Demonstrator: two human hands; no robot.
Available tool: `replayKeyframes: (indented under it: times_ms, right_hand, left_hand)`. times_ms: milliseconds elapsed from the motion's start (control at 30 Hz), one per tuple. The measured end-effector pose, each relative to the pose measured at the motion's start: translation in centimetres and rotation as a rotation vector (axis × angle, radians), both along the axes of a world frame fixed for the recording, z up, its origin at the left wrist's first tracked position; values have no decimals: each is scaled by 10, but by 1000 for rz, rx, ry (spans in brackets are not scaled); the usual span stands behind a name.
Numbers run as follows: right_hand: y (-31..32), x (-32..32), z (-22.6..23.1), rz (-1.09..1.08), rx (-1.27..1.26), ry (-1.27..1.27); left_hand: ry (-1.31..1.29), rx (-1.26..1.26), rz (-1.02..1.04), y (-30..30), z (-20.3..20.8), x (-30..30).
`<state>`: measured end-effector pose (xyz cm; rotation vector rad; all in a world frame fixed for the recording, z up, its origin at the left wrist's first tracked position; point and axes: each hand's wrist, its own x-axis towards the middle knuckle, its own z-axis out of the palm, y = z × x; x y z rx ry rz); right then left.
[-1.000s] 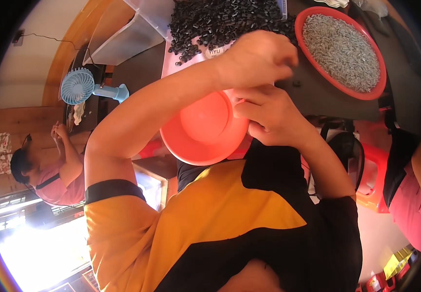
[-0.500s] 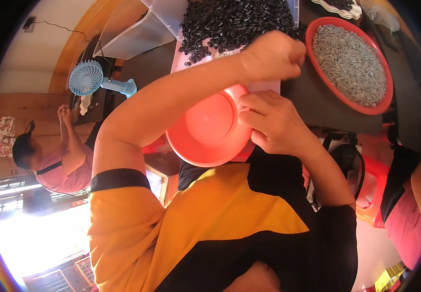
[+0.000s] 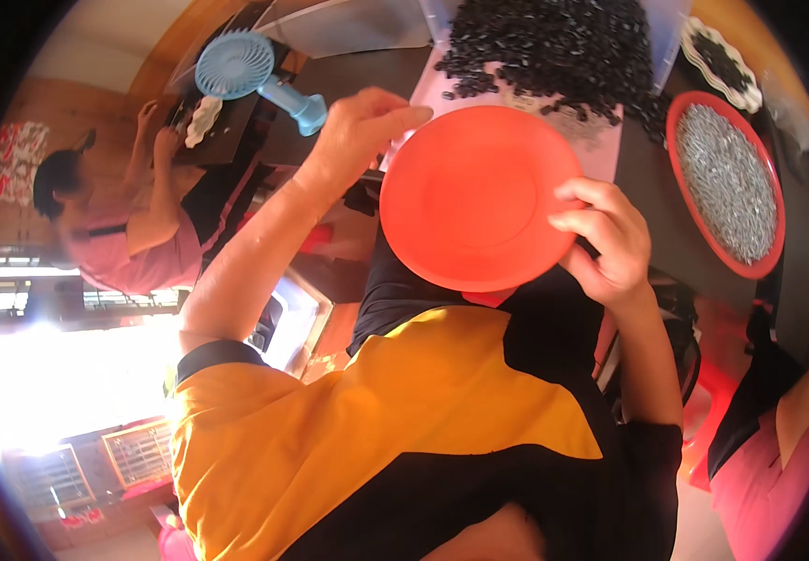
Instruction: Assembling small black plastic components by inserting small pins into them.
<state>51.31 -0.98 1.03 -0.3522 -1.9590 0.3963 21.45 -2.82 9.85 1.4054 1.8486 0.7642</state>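
A shallow red plastic basin is tilted over my lap at the edge of the worktable, and nothing shows inside it. My right hand grips its right rim, the fingers over the inner side and the thumb by the outer edge. At the basin's upper left rim is my left hand, index finger stretched toward the rim. Whether that finger touches it is hard to tell. Beyond the basin, a heap of small black plastic parts spreads over a pink surface.
To the right stands a red basin full of small silvery metal pieces. A white scalloped dish with black parts lies behind it. At the left are a blue handheld fan and a seated person; another person's sleeve is at the far right.
My left hand has swung from beside the black parts to the basin's left rim. The basin has come up and tilted, with my right hand still at its right side. My view has shifted.
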Motion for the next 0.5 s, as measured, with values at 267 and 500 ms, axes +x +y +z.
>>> replayKeyframes:
  times_ms: [267,500]
  right_hand:
    - [-3,-33,18,-157,-261,56]
    - [14,1,-6,-534,5,-457]
  left_hand:
    - [-977,29,288,-35,-40,-41]
    - [-945,212,512,0,-68,-100]
